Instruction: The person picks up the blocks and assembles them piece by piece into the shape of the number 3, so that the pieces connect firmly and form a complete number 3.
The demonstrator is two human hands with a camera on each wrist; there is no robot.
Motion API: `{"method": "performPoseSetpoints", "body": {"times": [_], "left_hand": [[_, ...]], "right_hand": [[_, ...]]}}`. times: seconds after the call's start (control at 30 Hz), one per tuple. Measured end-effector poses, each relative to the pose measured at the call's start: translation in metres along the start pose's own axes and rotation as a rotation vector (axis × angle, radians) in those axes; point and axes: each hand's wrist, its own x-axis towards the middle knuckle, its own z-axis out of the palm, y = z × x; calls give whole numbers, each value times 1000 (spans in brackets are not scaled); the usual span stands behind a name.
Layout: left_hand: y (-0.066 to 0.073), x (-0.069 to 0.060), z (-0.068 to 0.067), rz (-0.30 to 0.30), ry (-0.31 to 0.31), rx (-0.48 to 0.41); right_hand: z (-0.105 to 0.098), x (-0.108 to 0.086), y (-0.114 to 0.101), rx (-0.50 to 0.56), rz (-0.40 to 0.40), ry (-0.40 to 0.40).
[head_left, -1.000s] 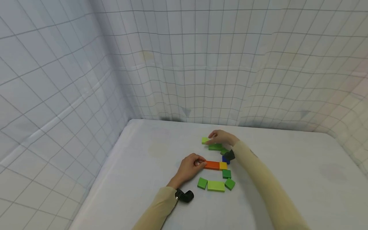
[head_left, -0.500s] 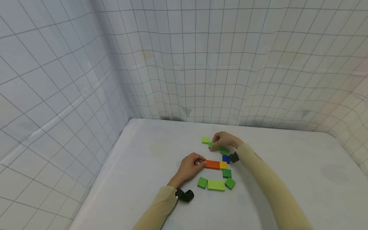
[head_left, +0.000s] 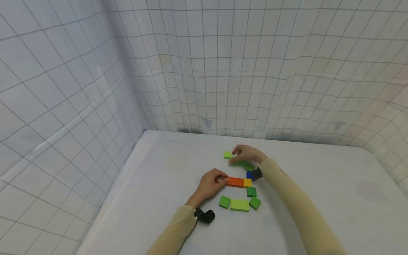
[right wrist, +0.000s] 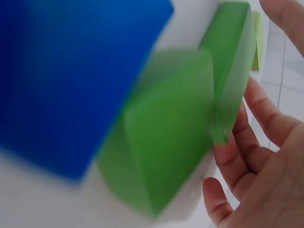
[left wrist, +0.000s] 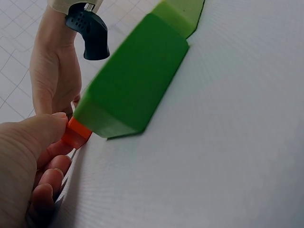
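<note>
In the head view my left hand holds the left end of a long red-orange block. The left wrist view shows the thumb on that block, with a green cube looming in front. Farther back, my right hand hovers low over a long green block, covering part of it. Seen from the right wrist, its fingers touch that block's side, and the thumb is held apart. A small lime block lies left of it; a green cube and blue cube sit beneath the wrist.
An orange-yellow cube meets the red-orange block's right end, with a dark green cube below. Nearer lie a long lime block and green cubes at both its ends. White gridded curtains surround the white table.
My right hand went from beside the lime block to the right, then partly back left along the long green block. The left hand stays on the red-orange block.
</note>
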Motion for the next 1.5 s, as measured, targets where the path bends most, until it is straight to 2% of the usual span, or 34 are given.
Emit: {"method": "performPoseSetpoints", "body": {"times": [0.23,0.4,0.67,1.3,1.5], "left_hand": [[1,0,2,2,-7,1],[1,0,3,-12,-7,8],[1,0,1,-2,7,12],[1,0,1,-4,6,14],[2,0,0,-8,6,7]], "right_hand": [[8,5,-10,-73,-23,76],[9,6,-14,-76,-27,87],[10,10,-10,-43,-1,64],[12,9,-9,-51,-16,24],[11,7,-8,21,-58,-28]]}}
